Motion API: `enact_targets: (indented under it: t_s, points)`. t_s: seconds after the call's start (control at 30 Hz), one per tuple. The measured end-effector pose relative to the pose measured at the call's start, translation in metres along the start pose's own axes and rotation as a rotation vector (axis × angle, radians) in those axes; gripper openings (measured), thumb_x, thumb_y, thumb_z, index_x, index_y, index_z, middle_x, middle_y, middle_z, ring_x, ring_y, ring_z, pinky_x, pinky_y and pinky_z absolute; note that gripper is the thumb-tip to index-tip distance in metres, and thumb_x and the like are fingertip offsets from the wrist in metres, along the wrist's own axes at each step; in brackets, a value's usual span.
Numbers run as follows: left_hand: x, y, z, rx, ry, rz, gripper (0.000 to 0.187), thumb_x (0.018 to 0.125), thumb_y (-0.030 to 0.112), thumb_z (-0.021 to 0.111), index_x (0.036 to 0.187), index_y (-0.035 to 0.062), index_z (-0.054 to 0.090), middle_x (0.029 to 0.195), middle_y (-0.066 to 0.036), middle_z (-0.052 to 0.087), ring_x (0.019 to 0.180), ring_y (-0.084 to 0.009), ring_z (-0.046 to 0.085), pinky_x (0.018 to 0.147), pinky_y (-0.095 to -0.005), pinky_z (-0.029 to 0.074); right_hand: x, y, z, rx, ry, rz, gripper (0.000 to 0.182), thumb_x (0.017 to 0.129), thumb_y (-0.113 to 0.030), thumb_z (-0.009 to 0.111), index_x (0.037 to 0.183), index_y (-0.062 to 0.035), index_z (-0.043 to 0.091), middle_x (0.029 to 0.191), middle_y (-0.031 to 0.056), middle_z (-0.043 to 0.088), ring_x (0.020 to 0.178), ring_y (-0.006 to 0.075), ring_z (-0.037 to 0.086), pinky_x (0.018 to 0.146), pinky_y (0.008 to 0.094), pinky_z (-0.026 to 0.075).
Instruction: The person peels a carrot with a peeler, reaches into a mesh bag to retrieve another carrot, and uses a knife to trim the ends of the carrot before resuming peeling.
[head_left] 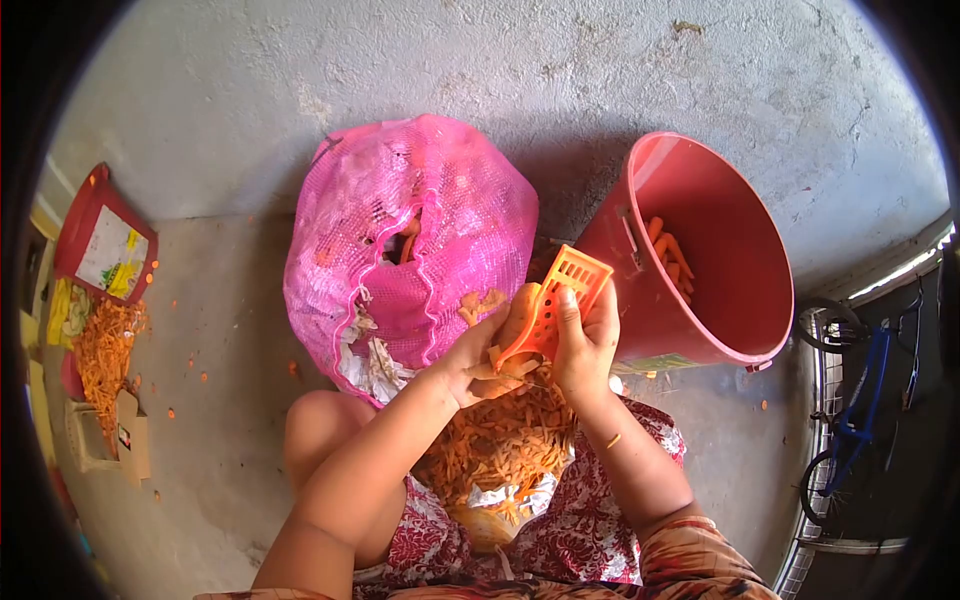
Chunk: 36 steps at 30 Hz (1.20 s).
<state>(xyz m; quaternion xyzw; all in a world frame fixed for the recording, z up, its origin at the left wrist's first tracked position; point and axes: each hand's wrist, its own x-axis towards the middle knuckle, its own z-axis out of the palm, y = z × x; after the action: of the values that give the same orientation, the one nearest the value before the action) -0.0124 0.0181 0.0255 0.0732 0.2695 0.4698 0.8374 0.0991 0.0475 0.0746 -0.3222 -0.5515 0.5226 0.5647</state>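
My left hand (pixel 472 362) is closed around a carrot (pixel 518 314), its dull orange side showing beside the tool. In my right hand (pixel 586 345) is an orange plastic peeler (pixel 545 325) with slots and small holes, the thumb pressed along its flat face. The peeler lies against or very close to the carrot; its blade cannot be made out. Thin carrot peels (pixel 505 382) hang at the fingers of my left hand. Below both hands, a heap of carrot peels (pixel 500 435) lies between my legs, over some whitish sheeting.
A pink mesh sack (pixel 460 230) with carrots inside stands against the wall. Right of it, a tilted red bucket (pixel 655 300) holds several peeled carrots (pixel 672 255). At far left are a red container (pixel 105 235) and spilled carrot shreds (pixel 105 350). A blue bicycle (pixel 862 405) stands at right.
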Motion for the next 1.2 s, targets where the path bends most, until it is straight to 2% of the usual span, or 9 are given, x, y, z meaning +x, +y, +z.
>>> enact_targets:
  t_s: [0.13,0.3,0.43,0.67,0.83,0.97,1.07,1.17,1.2]
  points:
    - [-0.004,0.0,0.014,-0.063,-0.01,0.043,0.042,0.088,0.043,0.033,0.111,0.0098,0.046,0.09,-0.004,0.059,0.073,-0.0167,0.059,0.058,-0.0289,0.05,-0.004,-0.004,0.001,0.029,-0.015,-0.017,0.027,0.086,-0.008,0.047,0.111,-0.0005,0.04,0.094,0.0038,0.051,0.083,0.0074,0.048,0.072,0.0204,0.041]
    - [0.012,-0.002,-0.01,-0.06,-0.081,0.159,0.035,0.088,0.039,0.036,0.108,0.0116,0.045,0.087,-0.006,0.057,0.07,-0.0179,0.059,0.059,-0.0306,0.051,0.023,-0.019,-0.027,-0.292,0.238,-0.487,0.018,0.087,-0.008,0.045,0.103,-0.0006,0.04,0.088,0.0047,0.05,0.074,0.0092,0.049,0.064,0.0209,0.042]
    - [0.012,0.001,-0.012,-0.018,0.048,0.212,0.037,0.086,0.04,0.041,0.105,0.0077,0.045,0.08,-0.009,0.056,0.066,-0.0188,0.059,0.058,-0.0293,0.051,0.03,-0.011,-0.042,-0.255,0.296,-0.297,0.02,0.086,-0.012,0.047,0.101,-0.0001,0.04,0.083,0.0042,0.049,0.069,0.0094,0.048,0.063,0.0213,0.042]
    - [0.017,0.006,-0.007,-0.048,0.024,0.331,0.041,0.085,0.043,0.042,0.104,0.0067,0.047,0.085,-0.007,0.056,0.076,-0.0155,0.057,0.065,-0.0269,0.049,0.02,-0.009,-0.03,-0.165,0.281,-0.394,0.026,0.087,-0.008,0.045,0.109,0.0005,0.035,0.095,0.0055,0.047,0.081,0.0092,0.046,0.072,0.0214,0.039]
    - [0.013,0.012,0.001,0.255,0.122,0.512,0.043,0.085,0.043,0.043,0.108,0.0069,0.046,0.089,-0.005,0.055,0.077,-0.0125,0.055,0.067,-0.0254,0.046,0.026,-0.016,-0.039,-0.042,0.403,-0.555,0.025,0.089,-0.012,0.042,0.112,-0.0032,0.037,0.098,0.0065,0.049,0.084,0.01,0.049,0.071,0.0232,0.043]
    - [0.012,0.013,-0.004,0.348,0.105,0.523,0.044,0.084,0.043,0.043,0.108,0.007,0.046,0.089,-0.004,0.055,0.078,-0.0119,0.055,0.068,-0.0254,0.046,0.025,0.011,-0.039,-0.228,0.202,-0.089,0.024,0.088,-0.013,0.044,0.11,-0.0026,0.041,0.095,0.004,0.05,0.082,0.009,0.049,0.071,0.0222,0.043]
    - [0.007,0.011,0.012,0.331,0.205,0.458,0.042,0.085,0.042,0.042,0.108,0.0072,0.046,0.088,-0.005,0.055,0.078,-0.0127,0.055,0.068,-0.0273,0.047,0.031,0.002,-0.029,0.047,0.25,-0.086,0.019,0.088,-0.011,0.044,0.104,-0.0023,0.041,0.088,0.0033,0.051,0.076,0.0077,0.049,0.067,0.0206,0.042]
    - [0.007,0.009,-0.008,0.054,-0.157,0.193,0.043,0.086,0.041,0.04,0.111,0.0063,0.045,0.089,-0.006,0.055,0.079,-0.0141,0.056,0.068,-0.0286,0.048,0.032,0.006,-0.029,0.151,0.172,-0.06,0.019,0.088,-0.01,0.044,0.105,-0.0024,0.041,0.087,0.0029,0.051,0.073,0.0071,0.049,0.065,0.0204,0.043]
    - [0.008,0.006,-0.006,0.036,-0.063,0.221,0.043,0.087,0.04,0.038,0.113,0.006,0.045,0.091,-0.007,0.056,0.082,-0.0162,0.057,0.068,-0.0295,0.049,0.029,0.008,-0.026,0.159,0.137,-0.009,0.019,0.087,-0.01,0.045,0.105,-0.0023,0.041,0.087,0.0029,0.051,0.073,0.0071,0.049,0.065,0.0202,0.043]
